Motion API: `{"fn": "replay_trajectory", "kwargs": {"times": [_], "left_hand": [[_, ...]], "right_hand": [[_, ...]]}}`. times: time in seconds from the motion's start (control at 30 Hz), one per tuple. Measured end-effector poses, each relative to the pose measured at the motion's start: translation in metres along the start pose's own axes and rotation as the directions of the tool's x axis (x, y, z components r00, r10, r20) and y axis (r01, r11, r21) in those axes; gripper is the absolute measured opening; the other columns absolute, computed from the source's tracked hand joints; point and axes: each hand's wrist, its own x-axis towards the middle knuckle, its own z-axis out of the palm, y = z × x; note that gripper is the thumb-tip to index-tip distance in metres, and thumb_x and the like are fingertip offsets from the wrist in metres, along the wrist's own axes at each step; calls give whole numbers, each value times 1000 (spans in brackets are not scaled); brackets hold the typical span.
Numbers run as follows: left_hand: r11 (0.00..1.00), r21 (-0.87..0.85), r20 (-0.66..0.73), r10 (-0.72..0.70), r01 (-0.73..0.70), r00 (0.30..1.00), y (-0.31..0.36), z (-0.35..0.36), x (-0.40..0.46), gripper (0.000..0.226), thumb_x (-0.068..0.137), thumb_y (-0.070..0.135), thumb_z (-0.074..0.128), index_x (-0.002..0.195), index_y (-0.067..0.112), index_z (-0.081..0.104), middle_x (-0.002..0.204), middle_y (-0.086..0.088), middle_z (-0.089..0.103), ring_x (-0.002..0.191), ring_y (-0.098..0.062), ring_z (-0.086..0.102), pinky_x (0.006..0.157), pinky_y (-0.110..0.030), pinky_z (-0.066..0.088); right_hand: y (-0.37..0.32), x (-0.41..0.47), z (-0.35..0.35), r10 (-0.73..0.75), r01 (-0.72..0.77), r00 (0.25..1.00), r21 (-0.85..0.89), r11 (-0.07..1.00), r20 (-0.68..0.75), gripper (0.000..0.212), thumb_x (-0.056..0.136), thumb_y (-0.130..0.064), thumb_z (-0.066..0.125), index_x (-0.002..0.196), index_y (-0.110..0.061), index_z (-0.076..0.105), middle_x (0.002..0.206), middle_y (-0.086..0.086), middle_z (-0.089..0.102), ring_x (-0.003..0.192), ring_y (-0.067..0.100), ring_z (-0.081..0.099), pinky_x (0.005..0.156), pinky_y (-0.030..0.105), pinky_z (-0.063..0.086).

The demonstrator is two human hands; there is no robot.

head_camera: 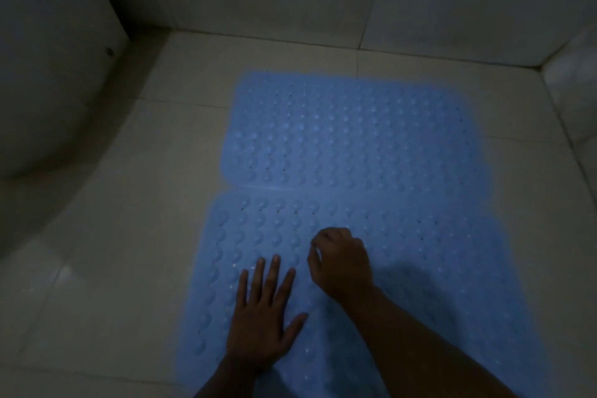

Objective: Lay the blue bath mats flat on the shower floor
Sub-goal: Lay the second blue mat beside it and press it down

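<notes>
Two light blue rubber bath mats (352, 139), (420, 268): rows of raised round bumps, small perforations throughout. Pale grey tiled floor (97, 236) with thin darker grout lines.

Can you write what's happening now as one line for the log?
far mat: flat | near mat: flat, edges touching | left hand: palm pressing | right hand: curled on mat
</notes>
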Motion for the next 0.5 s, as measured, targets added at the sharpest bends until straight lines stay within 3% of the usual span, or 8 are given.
{"fn": "replay_trajectory", "kwargs": {"times": [0.3, 0.5], "left_hand": [[1000, -1, -14, -4, 4, 1000, 0, 4, 2, 80, 95, 65, 49, 160, 24, 29, 171, -9, 13, 157, -35, 9, 120, -64, 20], [999, -34, 73, -23, 25, 997, 3, -2, 5, 89, 92, 75, 43, 162, 25, 21, 172, -7, 5, 158, -33, -1, 124, -62, 5]], "right_hand": [[3, -2, 12, -99, 99, 989, -2, 995, -109, 14, 82, -33, 58, 91, -28, 68, 102, -9, 67, 101, 21, 63, 91, 47, 43], [2, -8, 2, -100, 104, 993, 63, 993, -63, 15, 80, -32, 61, 92, -28, 69, 100, -8, 67, 97, 22, 62, 88, 43, 42]]}}
